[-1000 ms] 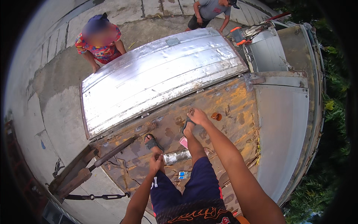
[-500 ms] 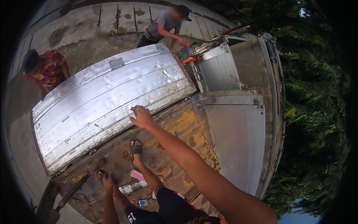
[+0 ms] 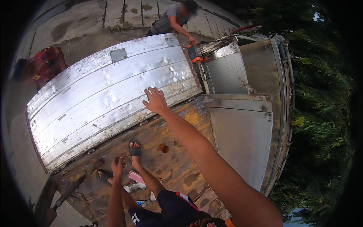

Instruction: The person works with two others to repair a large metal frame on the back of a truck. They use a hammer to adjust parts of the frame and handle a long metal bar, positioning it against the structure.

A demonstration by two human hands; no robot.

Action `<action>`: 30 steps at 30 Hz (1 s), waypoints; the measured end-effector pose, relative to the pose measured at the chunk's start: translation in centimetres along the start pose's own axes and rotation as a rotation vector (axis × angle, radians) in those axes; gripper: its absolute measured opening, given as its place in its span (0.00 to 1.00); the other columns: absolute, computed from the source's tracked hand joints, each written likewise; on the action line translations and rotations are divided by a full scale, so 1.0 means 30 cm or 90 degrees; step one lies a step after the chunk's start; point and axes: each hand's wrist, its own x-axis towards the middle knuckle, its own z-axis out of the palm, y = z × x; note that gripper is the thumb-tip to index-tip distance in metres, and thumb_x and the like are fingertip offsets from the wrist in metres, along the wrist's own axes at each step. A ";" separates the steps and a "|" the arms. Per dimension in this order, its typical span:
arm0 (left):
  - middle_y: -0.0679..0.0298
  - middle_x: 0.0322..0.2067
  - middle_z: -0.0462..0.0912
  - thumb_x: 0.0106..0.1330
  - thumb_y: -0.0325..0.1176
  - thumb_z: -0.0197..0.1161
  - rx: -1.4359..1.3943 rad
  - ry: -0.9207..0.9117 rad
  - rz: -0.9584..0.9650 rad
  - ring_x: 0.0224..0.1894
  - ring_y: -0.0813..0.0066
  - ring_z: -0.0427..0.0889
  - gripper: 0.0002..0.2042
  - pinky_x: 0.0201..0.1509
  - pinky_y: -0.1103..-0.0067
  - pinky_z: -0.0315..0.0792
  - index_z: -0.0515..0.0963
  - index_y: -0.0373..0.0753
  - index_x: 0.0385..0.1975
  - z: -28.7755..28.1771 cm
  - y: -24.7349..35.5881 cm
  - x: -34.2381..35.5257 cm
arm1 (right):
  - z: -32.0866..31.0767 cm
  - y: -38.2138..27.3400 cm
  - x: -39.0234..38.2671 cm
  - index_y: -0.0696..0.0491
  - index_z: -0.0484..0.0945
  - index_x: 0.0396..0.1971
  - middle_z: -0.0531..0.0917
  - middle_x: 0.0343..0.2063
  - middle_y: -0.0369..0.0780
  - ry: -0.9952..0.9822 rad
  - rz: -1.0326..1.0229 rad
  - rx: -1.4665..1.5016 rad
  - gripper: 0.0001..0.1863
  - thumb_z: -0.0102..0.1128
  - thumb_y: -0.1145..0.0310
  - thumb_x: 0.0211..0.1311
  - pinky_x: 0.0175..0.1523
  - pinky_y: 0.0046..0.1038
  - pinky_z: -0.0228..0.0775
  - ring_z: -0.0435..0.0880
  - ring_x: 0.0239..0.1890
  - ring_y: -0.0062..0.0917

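Note:
My right hand (image 3: pixel 155 100) reaches forward with its fingers spread over the lower edge of a large silver metal tailgate (image 3: pixel 109 90). Whether its fingertips touch the dented surface I cannot tell. My left hand (image 3: pixel 118 165) hangs low beside my sandalled foot, above the rusty truck bed (image 3: pixel 185 162); its fingers are loosely apart, with nothing visible in them. Between my foot and right forearm, a small orange-brown round cup or ring (image 3: pixel 163 148) sits on the bed. A pink flat box (image 3: pixel 137 177) lies by my leg.
At the far side, a person in grey (image 3: pixel 170 22) has a hand by an orange and black tool (image 3: pixel 194 53) near the panel's corner. Another person in a red patterned shirt (image 3: pixel 47 62) bends at its left end. Truck side walls (image 3: pixel 242 136) and trees stand right.
My right hand has moved up and right, its fingers spreading further over the panel. My left hand has risen slightly. The person in red bends lower, and the orange-brown round thing now shows.

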 end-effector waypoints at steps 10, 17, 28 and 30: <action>0.53 0.39 0.86 0.68 0.42 0.62 0.033 0.113 0.021 0.36 0.68 0.86 0.20 0.41 0.74 0.78 0.77 0.29 0.49 -0.168 -0.034 0.011 | -0.056 -0.066 0.149 0.51 0.69 0.64 0.70 0.64 0.44 0.046 -0.076 -0.018 0.34 0.62 0.50 0.62 0.67 0.47 0.55 0.64 0.68 0.37; 0.51 0.36 0.87 0.65 0.42 0.64 0.140 0.220 0.020 0.35 0.68 0.88 0.19 0.40 0.72 0.79 0.80 0.29 0.45 -0.238 -0.113 0.023 | 0.033 -0.148 0.173 0.50 0.68 0.65 0.69 0.65 0.44 -0.003 -0.102 -0.045 0.34 0.61 0.49 0.64 0.68 0.48 0.55 0.63 0.69 0.37; 0.53 0.36 0.86 0.67 0.39 0.63 0.033 0.162 -0.039 0.35 0.69 0.86 0.18 0.39 0.74 0.79 0.79 0.28 0.45 -0.247 -0.236 0.060 | 0.112 -0.229 0.137 0.49 0.68 0.64 0.68 0.64 0.44 -0.028 -0.109 -0.048 0.32 0.60 0.50 0.64 0.69 0.46 0.54 0.63 0.67 0.38; 0.53 0.36 0.86 0.67 0.39 0.63 0.026 0.149 -0.032 0.35 0.69 0.86 0.18 0.39 0.74 0.79 0.79 0.28 0.45 -0.253 -0.238 0.070 | 0.110 -0.232 0.136 0.49 0.68 0.64 0.69 0.64 0.44 -0.025 -0.107 -0.054 0.32 0.60 0.50 0.64 0.69 0.46 0.54 0.63 0.68 0.38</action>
